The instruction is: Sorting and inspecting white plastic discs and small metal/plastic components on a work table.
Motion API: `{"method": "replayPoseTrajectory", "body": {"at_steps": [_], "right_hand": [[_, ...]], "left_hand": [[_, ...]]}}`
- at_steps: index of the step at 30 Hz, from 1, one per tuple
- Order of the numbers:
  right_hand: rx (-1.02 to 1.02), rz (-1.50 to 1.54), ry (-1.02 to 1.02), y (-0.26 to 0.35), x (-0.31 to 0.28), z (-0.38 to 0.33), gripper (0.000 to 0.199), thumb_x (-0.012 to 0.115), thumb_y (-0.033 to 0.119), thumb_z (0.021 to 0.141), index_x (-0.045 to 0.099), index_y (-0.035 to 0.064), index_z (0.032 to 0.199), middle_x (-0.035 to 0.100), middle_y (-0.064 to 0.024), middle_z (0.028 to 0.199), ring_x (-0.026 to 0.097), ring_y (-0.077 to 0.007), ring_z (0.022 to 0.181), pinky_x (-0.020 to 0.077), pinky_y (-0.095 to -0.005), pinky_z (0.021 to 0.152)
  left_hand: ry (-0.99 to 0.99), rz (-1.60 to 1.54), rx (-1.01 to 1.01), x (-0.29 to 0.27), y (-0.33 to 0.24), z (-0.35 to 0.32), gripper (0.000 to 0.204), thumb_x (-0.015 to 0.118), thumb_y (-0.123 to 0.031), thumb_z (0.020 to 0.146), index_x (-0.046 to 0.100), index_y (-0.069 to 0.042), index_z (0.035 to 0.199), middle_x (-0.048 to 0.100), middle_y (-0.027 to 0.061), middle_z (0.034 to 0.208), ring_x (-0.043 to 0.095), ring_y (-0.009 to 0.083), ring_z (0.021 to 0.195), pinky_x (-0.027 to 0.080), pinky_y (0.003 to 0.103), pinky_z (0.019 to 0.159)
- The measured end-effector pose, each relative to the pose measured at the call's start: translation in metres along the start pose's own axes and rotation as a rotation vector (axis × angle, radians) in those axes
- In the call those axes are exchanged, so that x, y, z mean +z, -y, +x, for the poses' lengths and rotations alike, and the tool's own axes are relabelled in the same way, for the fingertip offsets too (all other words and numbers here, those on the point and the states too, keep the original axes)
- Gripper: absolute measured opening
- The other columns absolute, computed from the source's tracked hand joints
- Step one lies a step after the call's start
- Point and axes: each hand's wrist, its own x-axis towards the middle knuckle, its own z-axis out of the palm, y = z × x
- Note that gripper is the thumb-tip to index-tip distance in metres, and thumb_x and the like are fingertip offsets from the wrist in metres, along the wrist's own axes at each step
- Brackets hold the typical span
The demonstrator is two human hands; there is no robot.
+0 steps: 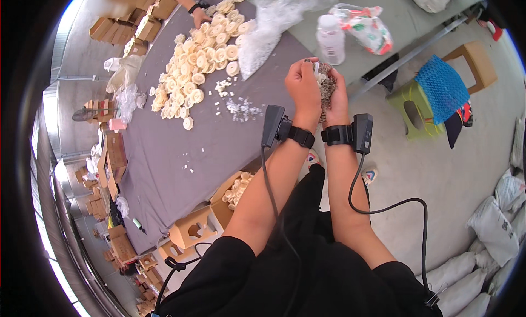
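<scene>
My right hand is curled around a grey-brown cluster of small tight curls, supporting it from the right side. Pressed close against its left side, my left hand is closed, with fingers bent; what it pinches is hidden. A small whitish bit shows at the top between the hands. Both hands are raised beyond the table's right edge. A white plastic bottle stands just past them on a table. Many cream rosette-shaped flowers lie heaped on the grey-covered table to the left.
Small white and clear pieces lie near the heap, beside clear plastic wrap. Another person's hand reaches in. A carton of flowers sits below the table edge. A green stool with blue bubble wrap and white sacks stand right.
</scene>
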Motion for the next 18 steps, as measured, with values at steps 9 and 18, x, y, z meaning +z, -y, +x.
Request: {"method": "replayPoseTrajectory", "body": {"at_steps": [9, 18], "right_hand": [[-0.175, -0.015, -0.064, 0.185, -0.017, -0.061, 0.024, 0.046, 0.023, 0.086, 0.054, 0.0037, 0.098, 0.06, -0.008, 0.095, 0.058, -0.0184, 0.086, 0.0468, -0.0306, 0.079], [-0.505, 0.03, -0.117, 0.377, -0.033, -0.113, 0.024, 0.045, 0.023, 0.086, 0.053, 0.0036, 0.098, 0.059, -0.008, 0.094, 0.057, -0.0188, 0.086, 0.0467, -0.031, 0.079]], "left_hand": [[0.138, -0.027, -0.09, 0.165, 0.034, -0.097, 0.023, 0.043, -0.013, 0.084, 0.06, 0.003, 0.083, 0.059, 0.0066, 0.075, 0.055, 0.0116, 0.066, 0.044, 0.023, 0.061], [0.446, -0.121, -0.24, 0.347, 0.069, -0.186, 0.022, 0.044, -0.013, 0.083, 0.06, 0.002, 0.081, 0.059, 0.0058, 0.073, 0.055, 0.0111, 0.065, 0.044, 0.023, 0.06]]}}
